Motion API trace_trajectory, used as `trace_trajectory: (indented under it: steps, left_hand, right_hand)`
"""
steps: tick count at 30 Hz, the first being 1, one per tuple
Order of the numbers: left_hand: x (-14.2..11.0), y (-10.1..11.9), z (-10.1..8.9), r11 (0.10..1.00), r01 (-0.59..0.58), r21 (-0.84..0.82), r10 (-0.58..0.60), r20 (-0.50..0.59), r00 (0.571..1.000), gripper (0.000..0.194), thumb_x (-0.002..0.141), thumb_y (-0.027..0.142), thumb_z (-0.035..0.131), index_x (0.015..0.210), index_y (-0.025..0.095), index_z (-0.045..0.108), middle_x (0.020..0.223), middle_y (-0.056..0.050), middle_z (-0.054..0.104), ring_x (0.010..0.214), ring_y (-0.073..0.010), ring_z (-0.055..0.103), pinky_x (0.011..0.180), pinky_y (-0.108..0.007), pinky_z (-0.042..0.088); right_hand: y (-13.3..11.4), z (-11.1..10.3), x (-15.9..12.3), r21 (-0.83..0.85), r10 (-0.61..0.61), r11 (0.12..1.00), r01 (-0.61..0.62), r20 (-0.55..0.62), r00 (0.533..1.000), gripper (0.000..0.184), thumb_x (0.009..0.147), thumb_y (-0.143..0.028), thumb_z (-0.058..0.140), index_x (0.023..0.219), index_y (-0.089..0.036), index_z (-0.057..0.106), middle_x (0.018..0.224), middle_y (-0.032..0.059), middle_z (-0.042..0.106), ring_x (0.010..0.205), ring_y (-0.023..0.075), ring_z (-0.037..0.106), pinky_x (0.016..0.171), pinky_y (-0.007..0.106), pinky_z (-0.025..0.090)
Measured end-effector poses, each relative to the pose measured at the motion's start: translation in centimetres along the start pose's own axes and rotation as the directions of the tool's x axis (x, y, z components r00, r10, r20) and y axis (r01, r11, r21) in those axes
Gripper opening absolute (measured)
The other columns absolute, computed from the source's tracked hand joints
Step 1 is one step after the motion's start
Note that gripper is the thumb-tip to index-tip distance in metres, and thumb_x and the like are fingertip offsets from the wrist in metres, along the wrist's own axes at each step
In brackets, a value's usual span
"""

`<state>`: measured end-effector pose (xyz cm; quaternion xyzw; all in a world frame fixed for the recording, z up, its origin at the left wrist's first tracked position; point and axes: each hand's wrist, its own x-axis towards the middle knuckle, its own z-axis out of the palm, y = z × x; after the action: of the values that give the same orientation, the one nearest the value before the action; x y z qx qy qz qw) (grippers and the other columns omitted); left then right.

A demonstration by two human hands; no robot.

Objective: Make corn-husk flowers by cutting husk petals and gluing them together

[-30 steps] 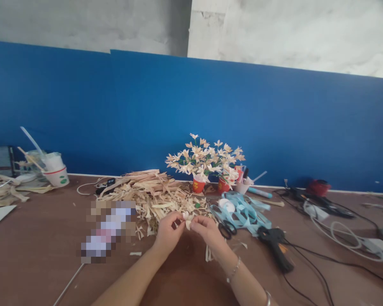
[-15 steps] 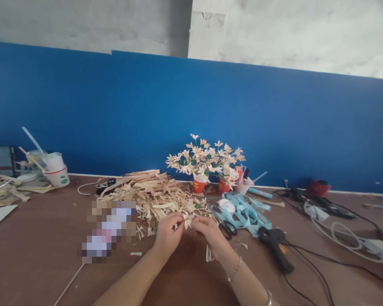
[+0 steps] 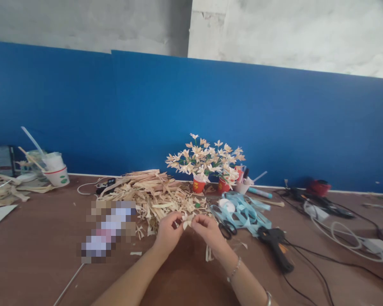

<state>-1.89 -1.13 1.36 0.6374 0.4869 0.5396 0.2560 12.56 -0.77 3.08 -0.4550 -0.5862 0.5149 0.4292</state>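
Observation:
Between my two hands is a small cream-coloured flower point(image 3: 187, 220) with pointed petals, seemingly of dried husk. My left hand point(image 3: 170, 233) pinches its left side with thumb and forefinger. From the right, my right hand point(image 3: 208, 229) grips the opposite edge with its fingertips. Just beyond them spreads a heap of pale husk strips point(image 3: 156, 193). Similar flowers point(image 3: 207, 157) on green stems stand in two red paper cups point(image 3: 198, 185). Black-handled scissors point(image 3: 228, 229) lie close to my right hand.
Blue ribbon point(image 3: 244, 212) lies tangled right of the heap. A black glue gun point(image 3: 276, 248) with a cable rests at right, near white cords point(image 3: 341, 238). At left are a blurred-out phone-like object point(image 3: 108, 231) and a white cup point(image 3: 57, 175). A blue partition point(image 3: 242, 106) closes the back.
My fingers have shifted slightly around the flower, and its petals now show more spread between my fingertips. The surrounding things stay put.

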Motion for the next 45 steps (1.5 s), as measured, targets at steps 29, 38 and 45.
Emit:
trace_trajectory:
  steps: [29,38,45]
  left_hand:
    - [-0.1,-1.1,0.5,0.997,-0.011,-0.081,0.021,0.118,0.993,0.012,0.065,0.015,0.059,0.055,0.016,0.053,0.059,0.002,0.053,0.058,-0.0116,0.046,0.055,-0.02,0.036]
    - [0.0,-0.7,0.3,0.995,0.023,-0.098,-0.01,0.124,0.992,0.015,0.062,0.017,0.06,0.051,0.016,0.05,0.056,0.002,0.05,0.057,-0.0111,0.045,0.054,-0.02,0.034]
    - [-0.1,-0.7,0.2,0.989,0.036,-0.14,-0.016,0.145,0.989,0.011,0.063,0.017,0.059,0.054,0.016,0.054,0.057,0.002,0.052,0.058,-0.012,0.046,0.057,-0.021,0.036]
  right_hand:
    - [0.9,-0.2,0.6,-0.058,-0.119,0.992,0.113,-0.121,0.985,0.018,0.068,-0.029,0.057,0.056,-0.016,0.053,0.054,-0.0027,0.05,0.053,0.0102,0.042,0.054,0.022,0.033]
    - [1.4,-0.1,0.9,0.009,-0.045,0.999,0.046,-0.138,0.989,0.02,0.064,-0.032,0.058,0.053,-0.017,0.051,0.049,-0.0043,0.045,0.049,0.0091,0.038,0.049,0.021,0.03]
    - [1.7,-0.1,0.9,0.027,0.02,0.999,-0.017,-0.106,0.994,0.021,0.066,-0.033,0.057,0.054,-0.018,0.049,0.046,-0.0054,0.042,0.044,0.0078,0.034,0.045,0.021,0.026]
